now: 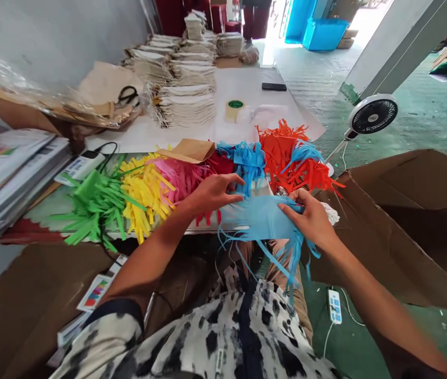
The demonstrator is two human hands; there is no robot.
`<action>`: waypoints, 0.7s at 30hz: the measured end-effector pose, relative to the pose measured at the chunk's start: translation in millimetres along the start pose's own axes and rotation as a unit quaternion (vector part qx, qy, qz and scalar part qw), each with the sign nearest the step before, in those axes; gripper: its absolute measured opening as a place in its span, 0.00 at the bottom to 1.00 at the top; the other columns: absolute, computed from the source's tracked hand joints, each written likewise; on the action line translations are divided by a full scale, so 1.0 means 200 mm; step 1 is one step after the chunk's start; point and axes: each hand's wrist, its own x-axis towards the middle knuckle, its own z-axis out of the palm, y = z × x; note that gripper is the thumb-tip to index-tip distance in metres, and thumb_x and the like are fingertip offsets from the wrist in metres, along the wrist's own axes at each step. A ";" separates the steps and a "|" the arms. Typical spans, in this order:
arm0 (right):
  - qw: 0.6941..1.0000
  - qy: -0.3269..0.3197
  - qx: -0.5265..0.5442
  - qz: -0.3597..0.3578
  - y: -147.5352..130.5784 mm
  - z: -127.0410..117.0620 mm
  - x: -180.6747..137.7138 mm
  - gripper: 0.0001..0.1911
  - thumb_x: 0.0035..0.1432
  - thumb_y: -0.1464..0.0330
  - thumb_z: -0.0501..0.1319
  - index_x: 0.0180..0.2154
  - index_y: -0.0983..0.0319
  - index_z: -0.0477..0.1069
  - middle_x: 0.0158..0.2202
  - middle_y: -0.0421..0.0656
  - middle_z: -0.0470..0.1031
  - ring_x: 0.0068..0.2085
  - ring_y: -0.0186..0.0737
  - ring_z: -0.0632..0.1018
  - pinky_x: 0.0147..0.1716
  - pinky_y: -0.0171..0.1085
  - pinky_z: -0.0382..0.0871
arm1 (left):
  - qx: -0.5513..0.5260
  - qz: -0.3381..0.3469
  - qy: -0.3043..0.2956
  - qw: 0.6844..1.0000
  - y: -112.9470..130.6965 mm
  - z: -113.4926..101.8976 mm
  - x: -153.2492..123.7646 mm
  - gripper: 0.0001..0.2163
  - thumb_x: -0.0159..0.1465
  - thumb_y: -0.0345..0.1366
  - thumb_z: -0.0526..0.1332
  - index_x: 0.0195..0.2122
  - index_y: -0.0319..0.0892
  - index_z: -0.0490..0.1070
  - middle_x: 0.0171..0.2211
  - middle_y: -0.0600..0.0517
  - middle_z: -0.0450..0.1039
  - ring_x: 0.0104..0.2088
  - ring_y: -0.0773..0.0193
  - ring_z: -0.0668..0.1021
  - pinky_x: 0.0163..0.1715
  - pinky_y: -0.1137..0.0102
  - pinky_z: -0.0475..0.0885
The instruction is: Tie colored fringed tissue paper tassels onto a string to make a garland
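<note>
Blue fringed paper (273, 218): where is it?

At the front edge of the worktable (44, 213), near the red fringed bundle (281, 152), its right end pinched in the right hand (313, 216).

And the left hand (217, 190)?

Thumb and forefinger spread apart beside the left end; whether they touch it, I can't tell.

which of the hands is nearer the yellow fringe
Left. The left hand is to the right of the yellow fringe, past the pink fringe; the right hand is farther right, pinching the blue fringed sheet.
</note>
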 end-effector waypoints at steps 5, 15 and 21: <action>0.992 0.013 -0.125 0.023 0.17 0.11 0.05 0.18 0.63 0.51 0.62 0.41 0.58 0.65 0.30 0.40 0.72 0.30 0.42 0.72 0.32 0.38 0.61 | 0.116 0.160 0.131 0.971 0.08 0.31 -0.09 0.32 0.65 0.52 0.69 0.65 0.43 0.68 0.64 0.41 0.71 0.65 0.48 0.71 0.69 0.52 0.64; 0.907 -0.060 -0.346 -0.231 0.13 0.06 -0.17 0.28 0.67 0.57 0.61 0.64 0.62 0.67 0.64 0.55 0.71 0.64 0.59 0.70 0.67 0.59 0.56 | 0.143 0.166 0.067 0.973 0.05 0.78 -0.18 0.23 0.71 0.39 0.59 0.64 0.34 0.71 0.65 0.39 0.72 0.66 0.44 0.72 0.66 0.49 0.69; 0.907 -0.074 -0.342 -0.235 0.22 0.12 -0.31 0.23 0.69 0.70 0.57 0.64 0.61 0.71 0.60 0.50 0.77 0.60 0.51 0.75 0.67 0.55 0.57 | 0.179 0.179 0.070 0.965 0.07 0.75 -0.22 0.23 0.71 0.42 0.61 0.64 0.36 0.72 0.64 0.39 0.73 0.64 0.45 0.74 0.62 0.48 0.71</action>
